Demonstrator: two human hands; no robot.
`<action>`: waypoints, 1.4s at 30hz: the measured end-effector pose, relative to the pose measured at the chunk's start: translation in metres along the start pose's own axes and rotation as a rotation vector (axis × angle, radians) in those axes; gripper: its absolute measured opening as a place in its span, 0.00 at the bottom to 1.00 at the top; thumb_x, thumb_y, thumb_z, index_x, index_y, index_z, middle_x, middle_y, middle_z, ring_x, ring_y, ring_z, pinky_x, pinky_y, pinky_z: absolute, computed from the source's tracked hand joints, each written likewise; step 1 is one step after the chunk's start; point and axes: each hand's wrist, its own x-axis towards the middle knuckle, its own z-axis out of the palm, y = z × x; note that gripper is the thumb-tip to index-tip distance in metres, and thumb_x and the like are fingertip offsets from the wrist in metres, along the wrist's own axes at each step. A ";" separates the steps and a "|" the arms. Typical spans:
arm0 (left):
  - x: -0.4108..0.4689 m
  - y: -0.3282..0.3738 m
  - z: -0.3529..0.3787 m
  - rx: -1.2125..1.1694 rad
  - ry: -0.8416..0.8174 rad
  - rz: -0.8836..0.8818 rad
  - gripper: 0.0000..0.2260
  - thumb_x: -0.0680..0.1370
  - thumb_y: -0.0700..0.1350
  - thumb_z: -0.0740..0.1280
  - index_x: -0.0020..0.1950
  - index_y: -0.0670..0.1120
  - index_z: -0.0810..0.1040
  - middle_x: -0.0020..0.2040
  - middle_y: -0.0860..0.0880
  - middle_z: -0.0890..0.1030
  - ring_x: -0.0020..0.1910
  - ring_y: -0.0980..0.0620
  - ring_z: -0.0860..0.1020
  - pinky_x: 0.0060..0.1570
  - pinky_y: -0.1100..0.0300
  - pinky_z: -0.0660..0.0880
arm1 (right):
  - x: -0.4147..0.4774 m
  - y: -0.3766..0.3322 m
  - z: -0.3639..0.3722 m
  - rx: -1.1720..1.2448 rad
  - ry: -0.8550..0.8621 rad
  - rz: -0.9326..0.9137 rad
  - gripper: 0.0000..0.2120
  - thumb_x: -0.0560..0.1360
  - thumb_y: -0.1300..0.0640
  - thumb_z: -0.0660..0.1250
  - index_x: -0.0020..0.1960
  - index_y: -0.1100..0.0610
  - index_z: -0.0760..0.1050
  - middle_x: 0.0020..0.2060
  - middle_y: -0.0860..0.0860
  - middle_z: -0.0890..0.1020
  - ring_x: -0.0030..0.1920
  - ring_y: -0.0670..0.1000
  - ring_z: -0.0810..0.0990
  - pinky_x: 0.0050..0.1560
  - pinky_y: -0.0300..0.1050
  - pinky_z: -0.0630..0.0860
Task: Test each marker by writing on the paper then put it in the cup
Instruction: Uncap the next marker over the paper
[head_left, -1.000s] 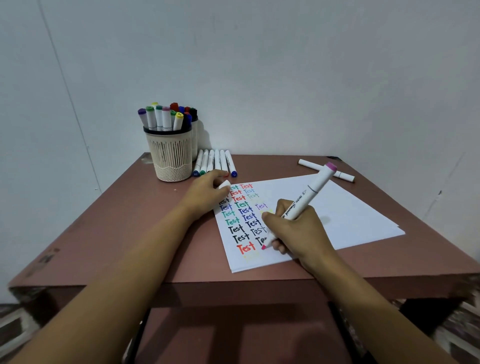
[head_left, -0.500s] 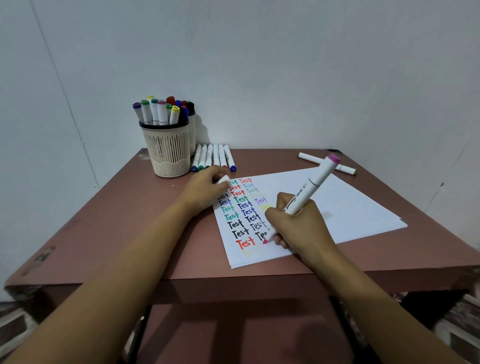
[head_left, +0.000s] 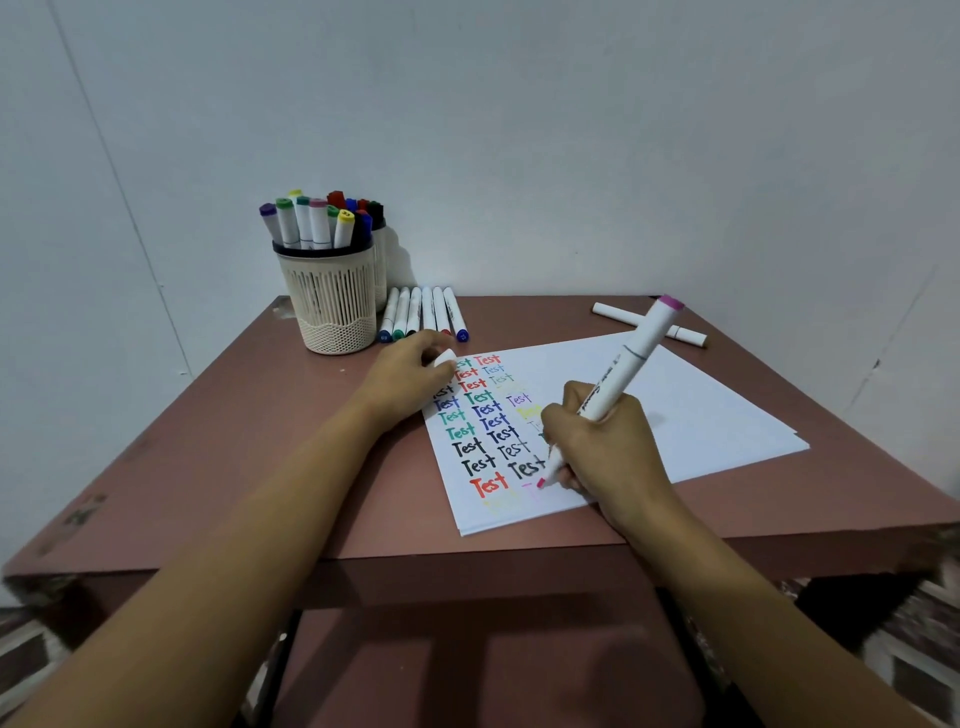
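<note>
My right hand (head_left: 605, 447) grips a white marker (head_left: 626, 364) with a pink end, its pink tip touching the paper (head_left: 691, 410) near the front edge, where a faint pink letter shows. The paper carries columns of "Test" in several colours. My left hand (head_left: 410, 371) rests on the paper's far left corner and holds a small white cap (head_left: 445, 358). A cream mesh cup (head_left: 330, 296) with several markers stands at the back left. A row of several capped markers (head_left: 423, 314) lies beside it.
A brown table (head_left: 249, 447) stands against a pale wall. One white marker (head_left: 649, 323) lies at the back right, beyond the paper. A second container stands behind the cup, mostly hidden.
My right hand has moved the pink tip a little lower on the paper and a faint pink stroke has appeared. My left hand has stayed in place.
</note>
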 end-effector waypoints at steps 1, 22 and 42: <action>0.000 0.000 0.000 0.001 -0.001 0.001 0.15 0.77 0.44 0.64 0.64 0.47 0.74 0.57 0.48 0.78 0.50 0.56 0.73 0.48 0.67 0.65 | 0.000 0.000 0.000 -0.023 -0.016 -0.003 0.13 0.71 0.66 0.61 0.31 0.59 0.61 0.30 0.59 0.66 0.29 0.54 0.68 0.20 0.31 0.62; -0.002 0.002 -0.001 0.011 0.004 0.002 0.15 0.78 0.44 0.64 0.64 0.47 0.74 0.57 0.48 0.78 0.51 0.56 0.73 0.47 0.67 0.64 | 0.000 -0.003 0.002 -0.023 0.056 -0.057 0.19 0.72 0.68 0.59 0.29 0.55 0.54 0.26 0.53 0.59 0.31 0.52 0.63 0.22 0.34 0.66; -0.001 0.002 -0.001 0.033 0.006 0.017 0.13 0.78 0.44 0.63 0.62 0.47 0.76 0.57 0.49 0.78 0.50 0.57 0.72 0.42 0.71 0.62 | -0.001 -0.001 0.001 -0.003 0.115 -0.103 0.21 0.72 0.67 0.61 0.29 0.54 0.54 0.22 0.45 0.57 0.26 0.47 0.59 0.25 0.34 0.60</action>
